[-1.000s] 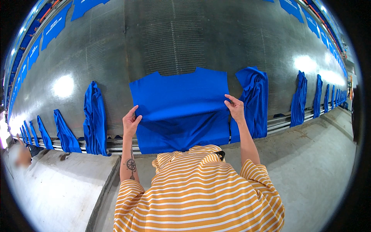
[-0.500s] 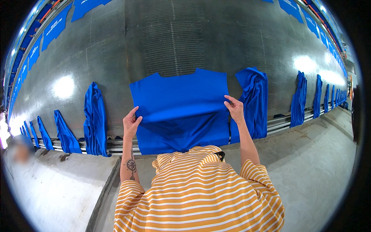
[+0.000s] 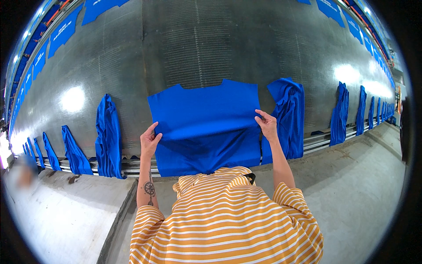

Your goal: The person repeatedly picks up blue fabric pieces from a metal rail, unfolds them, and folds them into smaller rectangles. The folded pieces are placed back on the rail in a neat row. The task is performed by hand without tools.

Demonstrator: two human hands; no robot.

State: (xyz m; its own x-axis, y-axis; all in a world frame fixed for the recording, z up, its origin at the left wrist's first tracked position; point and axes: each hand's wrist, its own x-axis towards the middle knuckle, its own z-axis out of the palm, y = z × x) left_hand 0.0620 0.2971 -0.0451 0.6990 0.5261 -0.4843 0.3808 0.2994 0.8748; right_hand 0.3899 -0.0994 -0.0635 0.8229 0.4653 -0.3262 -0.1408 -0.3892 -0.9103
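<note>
A shirt (image 3: 228,215) of soft, rumpled cloth, striped in orange and white, is worn by the person. The floor (image 3: 347,198) is made of pale concrete, dull and stained in places. Along the table's near edge a grooved metal rail (image 3: 136,167) is run. By this rail a blue panel of matte cloth (image 3: 206,108) is draped, its lower part gathered into soft folds, its upper part spread smooth and cut with a shallow neck notch between two sloping shoulders. The panel is held between the hands: its left side is pinched by the thumb and fingers of the left hand (image 3: 150,140), its right side likewise by the right hand (image 3: 267,124), both about halfway up. On either side, crumpled blue cloths (image 3: 108,136) are laid in narrow, creased strips. The table (image 3: 198,57) is surfaced in dark, glossy sheet, marked with fine lines. Along its far side, flat blue pieces (image 3: 63,31) with white print are set out.
</note>
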